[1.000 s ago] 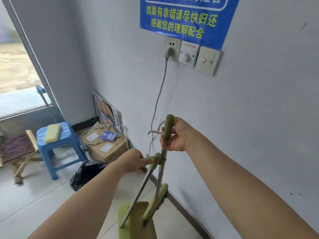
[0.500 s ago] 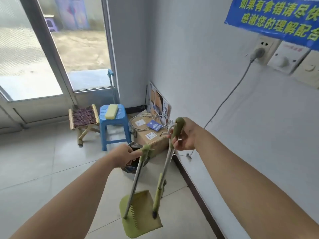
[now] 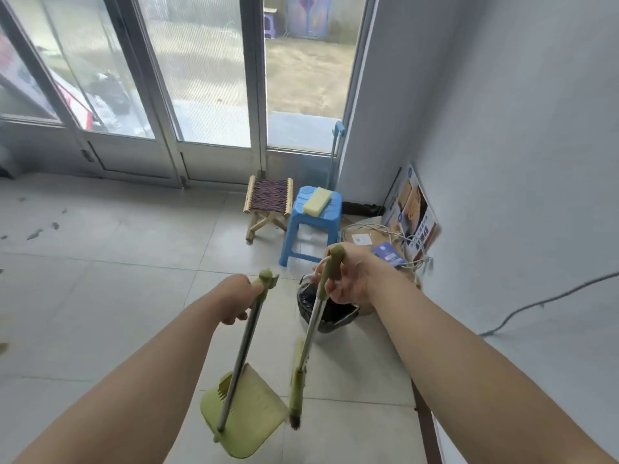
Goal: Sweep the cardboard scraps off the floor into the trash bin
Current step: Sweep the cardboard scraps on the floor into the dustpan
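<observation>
- The cardboard scraps are small dark bits on the pale tiled floor, far to the left, near the glass doors and well apart from both hands.
- The trash bin, lined with a black bag, stands on the floor just behind the right hand, beside a cardboard box in the corner.
- The left hand has its fingers wrapped around the green top of the dustpan handle; the metal rod goes down to the green pan, which hangs tilted above the floor.
- The right hand has its fingers closed on the green grip of the broom; the broom head hangs just beside the right edge of the pan, a little blurred.
- The two handles are near each other but apart at the top.
- Behind the bin stand a blue plastic stool with a yellow sponge on it and, on its left, a small folding stool with a woven seat.
- A grey cable runs along the wall on the right.
</observation>
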A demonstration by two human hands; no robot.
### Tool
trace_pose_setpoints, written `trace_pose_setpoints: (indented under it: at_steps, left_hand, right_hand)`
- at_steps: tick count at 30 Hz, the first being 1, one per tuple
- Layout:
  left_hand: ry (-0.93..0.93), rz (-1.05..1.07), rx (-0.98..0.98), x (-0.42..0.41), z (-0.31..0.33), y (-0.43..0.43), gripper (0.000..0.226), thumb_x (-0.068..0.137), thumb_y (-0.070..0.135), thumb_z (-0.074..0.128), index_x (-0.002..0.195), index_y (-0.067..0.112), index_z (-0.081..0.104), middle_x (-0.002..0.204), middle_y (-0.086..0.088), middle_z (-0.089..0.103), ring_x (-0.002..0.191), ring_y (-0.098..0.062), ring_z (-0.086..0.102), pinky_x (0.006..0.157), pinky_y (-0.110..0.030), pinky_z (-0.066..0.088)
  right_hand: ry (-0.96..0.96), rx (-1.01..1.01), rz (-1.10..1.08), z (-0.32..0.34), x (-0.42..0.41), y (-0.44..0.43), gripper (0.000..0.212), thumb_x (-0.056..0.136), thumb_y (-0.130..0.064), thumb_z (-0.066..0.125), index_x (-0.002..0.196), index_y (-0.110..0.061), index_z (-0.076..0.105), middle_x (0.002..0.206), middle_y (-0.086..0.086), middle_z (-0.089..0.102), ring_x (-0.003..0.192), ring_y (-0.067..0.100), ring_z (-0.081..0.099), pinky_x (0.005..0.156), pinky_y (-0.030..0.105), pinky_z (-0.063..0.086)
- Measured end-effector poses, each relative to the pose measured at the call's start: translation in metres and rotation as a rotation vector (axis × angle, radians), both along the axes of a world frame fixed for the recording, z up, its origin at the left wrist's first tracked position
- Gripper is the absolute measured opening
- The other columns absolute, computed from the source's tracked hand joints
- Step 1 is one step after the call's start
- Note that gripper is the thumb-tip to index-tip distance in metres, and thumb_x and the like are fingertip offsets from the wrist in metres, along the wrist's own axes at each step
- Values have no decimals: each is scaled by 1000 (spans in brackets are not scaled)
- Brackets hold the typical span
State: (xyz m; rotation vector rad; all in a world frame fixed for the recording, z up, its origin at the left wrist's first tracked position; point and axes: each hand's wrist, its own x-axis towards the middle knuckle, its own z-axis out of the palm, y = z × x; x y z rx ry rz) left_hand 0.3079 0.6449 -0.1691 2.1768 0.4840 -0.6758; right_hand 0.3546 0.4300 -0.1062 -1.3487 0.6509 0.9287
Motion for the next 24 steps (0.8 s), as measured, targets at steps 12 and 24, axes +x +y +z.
trace_pose_setpoints:
  at_steps: [12,24]
  left_hand:
    - [-150,588,156,-17,-12,61,58,98,54,30,87,3,55,70,-10,52,57,-24,43,51,-26,34]
    - [-260,879,258,3,-28,141,60,96,53,32,92,1,62,73,-7,60,63,-27,51,59,-31,38]
  right_hand:
    - [-78,-8,342,-31,65,84,11,77,-10,56,73,-4,64,87,9,60,61,21,53,45,26,49]
    - [39,12,357,-53,125,202,23,74,-10,65,90,-1,52,79,13,48,55,20,44,48,25,44]
